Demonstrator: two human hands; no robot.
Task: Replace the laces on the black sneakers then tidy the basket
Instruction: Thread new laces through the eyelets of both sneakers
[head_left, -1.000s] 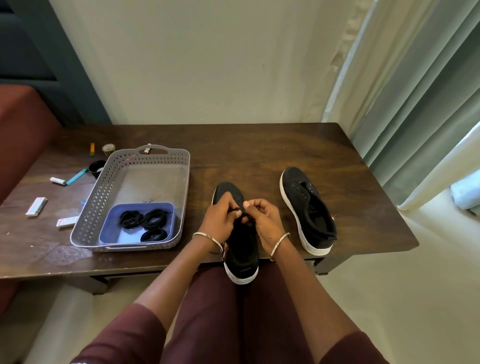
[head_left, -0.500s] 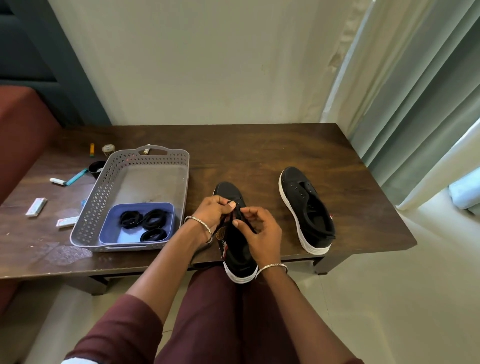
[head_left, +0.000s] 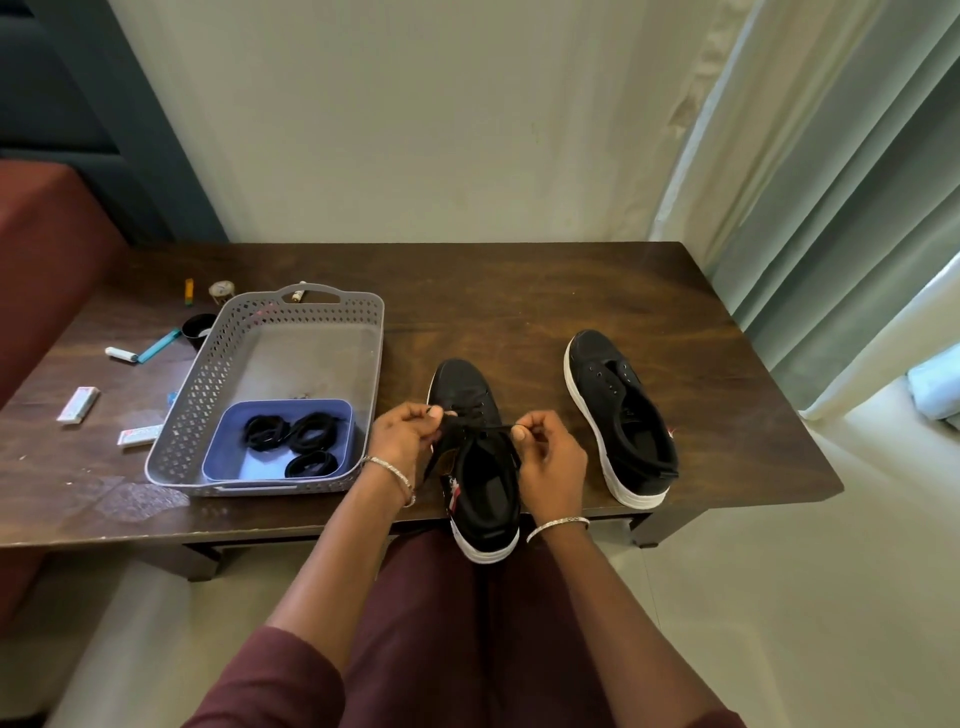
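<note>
From the head view we see a dark wooden bench (head_left: 519, 301) that stands against a pale wall. The near shoe (head_left: 462, 384), black with a white sole, stands at the front edge of the bench. Its toe points away from us and its heel hangs a little over the edge.

The left hand (head_left: 405, 441) and the right hand (head_left: 550, 457) are over the open top of this shoe, one on each side. The fingers (head_left: 524, 431) of both hands are curled and they pinch a black lace (head_left: 483, 427), which runs stretched between them across the shoe. Each wrist carries a thin silver bangle.

The second shoe (head_left: 618, 410) stands to the right of the first, apart from it, with its toe also pointing away.

A grey basket (head_left: 208, 395) stands left of the near shoe, just beside the left hand. In its front part sits a blue tray (head_left: 223, 447) with three coiled laces (head_left: 306, 436) inside. Left of the basket some small things lie on the bench, among them a blue pen (head_left: 158, 345) and a white flat piece (head_left: 78, 404).
</note>
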